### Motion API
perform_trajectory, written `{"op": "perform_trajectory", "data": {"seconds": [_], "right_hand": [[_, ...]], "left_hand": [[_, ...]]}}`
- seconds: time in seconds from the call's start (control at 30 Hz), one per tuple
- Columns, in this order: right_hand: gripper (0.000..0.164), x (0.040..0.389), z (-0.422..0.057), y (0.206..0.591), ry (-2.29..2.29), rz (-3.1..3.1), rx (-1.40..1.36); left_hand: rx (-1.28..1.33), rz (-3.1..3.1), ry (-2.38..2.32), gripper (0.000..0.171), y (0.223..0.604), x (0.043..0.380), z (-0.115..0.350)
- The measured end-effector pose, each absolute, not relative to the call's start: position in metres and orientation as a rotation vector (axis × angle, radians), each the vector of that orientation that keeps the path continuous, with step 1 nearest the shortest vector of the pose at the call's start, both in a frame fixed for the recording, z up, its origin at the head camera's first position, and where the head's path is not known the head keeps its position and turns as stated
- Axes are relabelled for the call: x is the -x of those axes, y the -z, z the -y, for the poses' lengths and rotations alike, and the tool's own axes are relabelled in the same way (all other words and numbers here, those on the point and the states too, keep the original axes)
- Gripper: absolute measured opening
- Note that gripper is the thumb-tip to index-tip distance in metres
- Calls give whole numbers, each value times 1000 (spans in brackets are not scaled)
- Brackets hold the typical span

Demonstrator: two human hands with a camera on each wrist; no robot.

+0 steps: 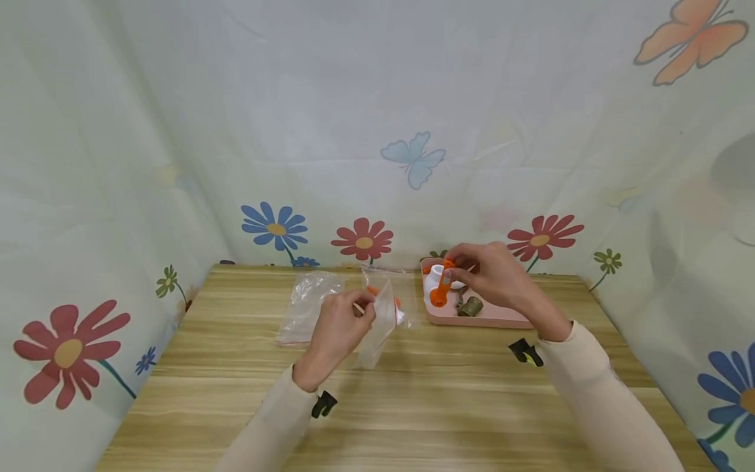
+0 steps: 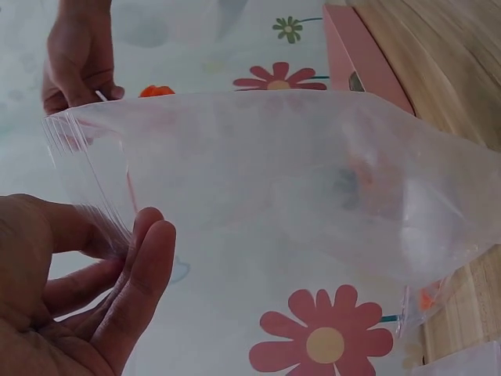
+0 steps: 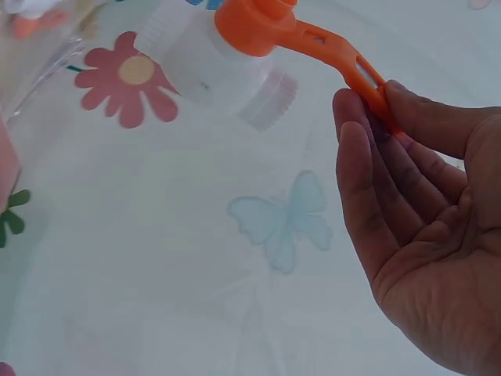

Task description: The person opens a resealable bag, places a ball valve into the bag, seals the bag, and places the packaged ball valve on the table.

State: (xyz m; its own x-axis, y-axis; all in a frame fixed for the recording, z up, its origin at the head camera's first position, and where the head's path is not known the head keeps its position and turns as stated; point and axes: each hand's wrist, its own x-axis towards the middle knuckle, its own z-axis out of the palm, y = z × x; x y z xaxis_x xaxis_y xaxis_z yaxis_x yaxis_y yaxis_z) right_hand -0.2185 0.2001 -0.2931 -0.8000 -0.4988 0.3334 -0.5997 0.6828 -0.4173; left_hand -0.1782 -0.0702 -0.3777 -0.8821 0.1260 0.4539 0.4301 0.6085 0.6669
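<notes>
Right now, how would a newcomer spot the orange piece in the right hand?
On the wooden table, find the pink tray. Above its left part, the right hand pinches the orange piece. Its slotted arm and round end set it apart from the olive cylinder nearby.

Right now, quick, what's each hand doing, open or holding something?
Left hand: closed, pinching the edge of a clear plastic bag.
Right hand: closed, pinching the end of an orange plastic piece.

Pale flower-and-butterfly backdrop [image 1: 354, 98] behind a wood-grain tabletop [image 1: 436, 400]
</notes>
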Motion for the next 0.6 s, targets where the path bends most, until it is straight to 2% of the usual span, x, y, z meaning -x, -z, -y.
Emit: {"op": "perform_trajectory", "data": {"seconds": [0.27,0.6], "right_hand": [[17,197,-191,276,-847,2530,-991],[23,178,-178,269,-846,2282,-1075]], "left_hand": [[430,2486,1151,9,377,180,69],[414,2489,1197,11,377,183,68]]}}
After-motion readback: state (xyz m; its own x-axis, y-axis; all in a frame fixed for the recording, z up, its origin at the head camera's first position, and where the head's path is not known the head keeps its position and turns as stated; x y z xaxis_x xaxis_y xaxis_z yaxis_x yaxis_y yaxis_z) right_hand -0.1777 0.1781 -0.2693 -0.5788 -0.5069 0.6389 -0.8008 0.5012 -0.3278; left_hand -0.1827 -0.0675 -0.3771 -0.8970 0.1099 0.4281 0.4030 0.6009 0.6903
